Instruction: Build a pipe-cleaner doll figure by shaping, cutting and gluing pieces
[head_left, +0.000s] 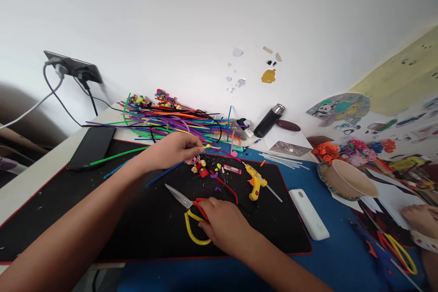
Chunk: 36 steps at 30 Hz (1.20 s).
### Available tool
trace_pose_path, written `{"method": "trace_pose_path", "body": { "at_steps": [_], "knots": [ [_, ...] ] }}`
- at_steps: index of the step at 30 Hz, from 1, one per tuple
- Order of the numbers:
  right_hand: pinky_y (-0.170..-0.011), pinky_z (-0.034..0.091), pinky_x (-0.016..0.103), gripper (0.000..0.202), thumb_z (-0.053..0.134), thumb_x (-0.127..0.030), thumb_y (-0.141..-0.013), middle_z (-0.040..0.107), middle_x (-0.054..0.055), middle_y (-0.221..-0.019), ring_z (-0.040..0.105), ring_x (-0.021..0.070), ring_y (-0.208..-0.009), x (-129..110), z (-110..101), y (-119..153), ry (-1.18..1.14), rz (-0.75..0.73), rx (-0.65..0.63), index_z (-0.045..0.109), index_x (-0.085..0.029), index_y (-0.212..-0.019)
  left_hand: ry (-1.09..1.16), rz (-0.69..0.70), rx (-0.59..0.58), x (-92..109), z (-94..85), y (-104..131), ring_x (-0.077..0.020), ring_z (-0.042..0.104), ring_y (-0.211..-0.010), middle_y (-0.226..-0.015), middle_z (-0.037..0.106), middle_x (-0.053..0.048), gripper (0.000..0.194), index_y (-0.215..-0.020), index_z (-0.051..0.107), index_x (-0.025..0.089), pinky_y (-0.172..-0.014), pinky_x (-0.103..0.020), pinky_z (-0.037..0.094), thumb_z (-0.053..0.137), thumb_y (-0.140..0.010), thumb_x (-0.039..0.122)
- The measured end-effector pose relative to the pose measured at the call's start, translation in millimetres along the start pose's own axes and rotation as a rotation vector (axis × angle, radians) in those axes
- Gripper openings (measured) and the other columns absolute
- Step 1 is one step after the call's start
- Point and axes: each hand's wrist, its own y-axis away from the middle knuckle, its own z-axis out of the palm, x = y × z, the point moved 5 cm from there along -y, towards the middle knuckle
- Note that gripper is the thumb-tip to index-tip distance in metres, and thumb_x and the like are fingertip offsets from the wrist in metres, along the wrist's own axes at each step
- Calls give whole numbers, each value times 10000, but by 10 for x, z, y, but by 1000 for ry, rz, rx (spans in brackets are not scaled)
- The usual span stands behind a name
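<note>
My left hand [181, 149] is closed in a pinch above the black mat, with a small yellow pipe cleaner piece [207, 146] at its fingertips. A pale strip shows just beyond that piece. My right hand [226, 226] grips the red handle loop of a pair of scissors [181, 198] lying low over the mat, blades pointing to the upper left. The yellow loop hangs free below the fingers. Between my hands sits a small red, yellow and pink pipe cleaner figure [200, 169]. Purple, yellow and red scraps lie beside it.
A yellow glue gun [256, 182] lies right of the scraps. Many coloured pipe cleaners [178, 121] are heaped along the wall. Around the mat are a phone [92, 146], a black flask [268, 121], a white power bank [308, 214] and a bowl [354, 178]. Another person's hand [422, 219] is at far right.
</note>
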Motion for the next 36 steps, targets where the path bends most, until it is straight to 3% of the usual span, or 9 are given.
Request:
{"method": "trace_pose_path", "body": {
  "at_steps": [6, 9, 14, 18, 22, 26, 31, 36],
  "knots": [
    [-811, 539, 376, 462, 737, -303, -940, 790, 141, -1191, 775, 321, -978, 56, -16, 19, -135, 10, 42, 674, -182, -1381, 29, -7, 0, 9, -8, -2, -190, 670, -642, -701, 715, 6, 402, -866, 716, 215, -610, -262, 464, 574, -964, 578],
    [-708, 474, 303, 432, 770, -270, -859, 795, 52, -1020, 742, 242, -842, 95, -41, 37, -317, 50, 71, 708, -235, -1286, 60, -23, -1, 0, -18, -5, -192, 679, -648, -706, 709, 5, 388, -871, 716, 214, -607, -260, 468, 592, -956, 572],
    [-618, 376, 255, 399, 747, -200, -828, 664, -45, -783, 605, 149, -676, 164, -3, 52, -578, 124, 77, 717, -247, -1223, 60, -37, -4, -15, -27, -11, -194, 679, -644, -717, 724, 2, 386, -871, 715, 215, -605, -262, 470, 595, -950, 573],
    [-568, 364, 226, 559, 840, -266, -816, 579, -71, -779, 510, 109, -623, 222, 225, 50, -924, 190, -40, 684, -250, -1353, 13, -36, 3, -13, -34, -9, -191, 664, -634, -703, 720, -1, 385, -873, 710, 212, -603, -263, 453, 577, -961, 562],
    [-516, 331, 203, 625, 953, -358, -720, 524, -97, -734, 426, 69, -548, 251, 416, 40, -1197, 223, -86, 714, -242, -1286, -32, -33, 6, -2, -34, -11, -187, 642, -612, -692, 718, -2, 401, -863, 706, 213, -592, -265, 438, 557, -967, 571],
    [-438, 348, 201, 735, 902, -530, -785, 636, -71, -711, 484, 76, -426, 215, 460, 47, -1460, 170, -124, 606, -201, -1373, -83, -28, 8, -1, -42, -12, -187, 628, -609, -680, 710, 1, 402, -868, 718, 216, -595, -268, 424, 541, -977, 561],
    [-417, 381, 208, 764, 895, -563, -809, 710, -7, -747, 587, 117, -425, 222, 344, 48, -1719, 43, 36, 583, -165, -1382, -119, -17, 35, -11, -64, -12, -179, 590, -592, -667, 694, 12, 382, -844, 721, 226, -585, -268, 402, 542, -977, 536],
    [-381, 290, 186, 598, 844, -598, -878, 650, -32, -748, 453, 48, -365, 281, 274, 4, -1885, -32, 190, 649, -187, -1265, -166, -26, 24, -17, -53, -14, -183, 590, -595, -678, 703, 5, 396, -865, 737, 225, -583, -271, 394, 521, -977, 537]
  ]
}}
